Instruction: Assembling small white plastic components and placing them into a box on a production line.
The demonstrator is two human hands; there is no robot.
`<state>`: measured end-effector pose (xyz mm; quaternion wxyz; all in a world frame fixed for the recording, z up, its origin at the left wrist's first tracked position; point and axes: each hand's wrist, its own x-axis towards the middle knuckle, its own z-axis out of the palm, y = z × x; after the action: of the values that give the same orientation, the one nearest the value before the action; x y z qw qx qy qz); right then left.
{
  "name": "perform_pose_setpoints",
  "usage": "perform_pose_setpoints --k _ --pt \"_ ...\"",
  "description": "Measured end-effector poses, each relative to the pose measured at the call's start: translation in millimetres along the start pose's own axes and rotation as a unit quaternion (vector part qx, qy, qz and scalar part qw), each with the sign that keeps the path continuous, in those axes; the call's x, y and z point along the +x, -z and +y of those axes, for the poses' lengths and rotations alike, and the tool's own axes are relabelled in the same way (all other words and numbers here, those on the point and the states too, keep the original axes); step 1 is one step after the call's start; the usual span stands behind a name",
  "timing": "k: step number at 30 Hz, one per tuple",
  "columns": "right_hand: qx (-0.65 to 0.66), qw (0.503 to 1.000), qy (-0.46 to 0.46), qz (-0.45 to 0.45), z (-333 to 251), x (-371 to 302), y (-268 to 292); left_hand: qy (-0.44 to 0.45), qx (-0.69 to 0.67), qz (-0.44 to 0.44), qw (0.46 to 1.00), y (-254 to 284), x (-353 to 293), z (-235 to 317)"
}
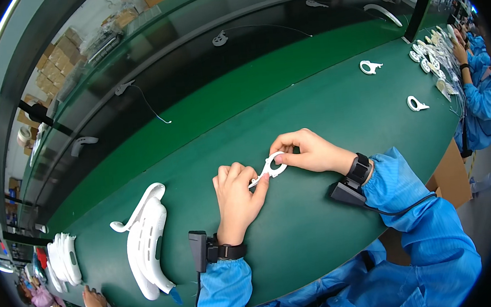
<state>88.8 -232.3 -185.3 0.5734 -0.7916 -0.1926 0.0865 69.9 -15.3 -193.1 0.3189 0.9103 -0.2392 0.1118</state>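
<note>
In front of me, both hands hold a white plastic ring-shaped part with a short arm (pixel 268 167) above the green tabletop (pixel 315 229). My left hand (pixel 236 194) is closed on its narrow arm, with the thumb by the base of the ring. On the other side, my right hand (pixel 311 151) pinches the ring's rim between thumb and fingers. Two similar ring parts, one farther off (pixel 370 67) and one nearer (pixel 416 103), lie to the right. Left of my hands rest long curved white shells (pixel 146 245), one with slots, beside a slimmer curved white piece (pixel 146 207).
A dark belt (pixel 193 71) behind the table carries scattered white parts, some with wires. Piled white parts and wires (pixel 437 57) lie at the far right near a person in blue (pixel 480 94). More white shells (pixel 65 260) stand at left, near another person's hand (pixel 96 304).
</note>
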Motion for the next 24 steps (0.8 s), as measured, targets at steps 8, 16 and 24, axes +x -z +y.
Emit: perform_pose_setpoints --k 8,16,24 --pt "0.008 1.000 -0.017 -0.009 -2.1 -0.2 1.5 -0.003 0.002 0.002 1.000 1.4 0.1 1.5" --pt "0.009 1.000 0.009 0.006 1.4 0.9 -0.4 -0.004 0.001 0.004 1.000 1.1 0.7 0.4" --pt "0.016 1.000 0.003 0.003 2.3 0.7 -1.3 0.006 0.008 -0.010 1.000 1.4 -0.6 0.3"
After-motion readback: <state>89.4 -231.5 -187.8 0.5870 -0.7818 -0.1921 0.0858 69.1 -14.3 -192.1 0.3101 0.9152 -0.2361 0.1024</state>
